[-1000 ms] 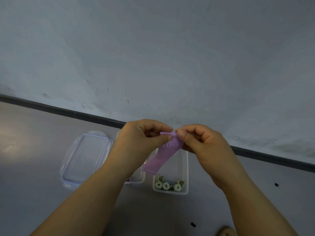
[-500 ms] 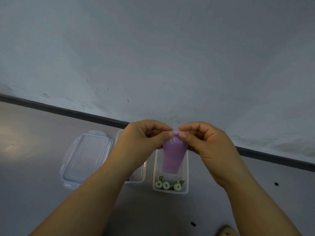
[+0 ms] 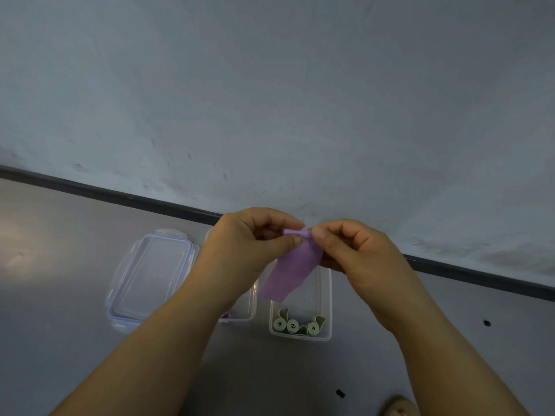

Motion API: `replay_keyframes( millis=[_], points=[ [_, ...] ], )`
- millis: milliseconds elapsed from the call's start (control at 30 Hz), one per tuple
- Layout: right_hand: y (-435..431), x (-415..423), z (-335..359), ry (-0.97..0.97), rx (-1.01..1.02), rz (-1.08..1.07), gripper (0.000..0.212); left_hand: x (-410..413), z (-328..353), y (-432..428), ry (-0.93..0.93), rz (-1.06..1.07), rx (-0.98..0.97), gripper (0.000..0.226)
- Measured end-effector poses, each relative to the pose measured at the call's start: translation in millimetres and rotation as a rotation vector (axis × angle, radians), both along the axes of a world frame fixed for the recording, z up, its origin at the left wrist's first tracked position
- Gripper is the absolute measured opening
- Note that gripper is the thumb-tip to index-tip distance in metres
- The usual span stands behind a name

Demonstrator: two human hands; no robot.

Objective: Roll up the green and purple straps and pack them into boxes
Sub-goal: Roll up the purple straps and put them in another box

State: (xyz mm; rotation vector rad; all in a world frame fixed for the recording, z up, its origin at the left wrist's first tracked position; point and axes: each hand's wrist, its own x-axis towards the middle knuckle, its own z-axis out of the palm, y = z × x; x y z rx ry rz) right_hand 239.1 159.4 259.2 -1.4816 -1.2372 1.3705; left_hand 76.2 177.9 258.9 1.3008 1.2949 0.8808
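Purple strap (image 3: 289,270) hangs in the air above the right clear box (image 3: 326,301), its long axis slanting down toward the lower left from a small rolled top end. Left hand (image 3: 249,244) and right hand (image 3: 357,253) each pinch that roll between thumb and curled fingers, knuckles raised, forearms converging.

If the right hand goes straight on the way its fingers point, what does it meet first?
Most likely the left hand, just across the rolled end of the purple strap that both pinch; depth is unclear.
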Motion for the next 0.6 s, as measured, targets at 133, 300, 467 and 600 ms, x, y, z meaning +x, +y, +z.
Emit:
replay_keyframes(
  millis=[133, 300, 467, 600],
  points=[
    [1.4, 0.2, 0.1, 0.019, -0.016, -0.002, 0.015, 1.0, 1.4, 0.0, -0.012, 0.001, 0.002, 0.019],
    [1.5, 1.7, 0.6, 0.049, -0.014, -0.011, 0.018, 0.9, 0.8, -1.0, -0.11, 0.0, -0.097, 0.02],
    [1.4, 2.9, -0.9, 0.044, -0.011, -0.012, 0.024, 1.2, 0.7, -0.5, -0.134, -0.006, -0.13, 0.012],
    [1.4, 2.9, -1.0, 0.064, -0.005, -0.016, 0.017, 0.5, -3.0, 1.7, -0.052, -0.003, -0.094, 0.014]
  ],
)
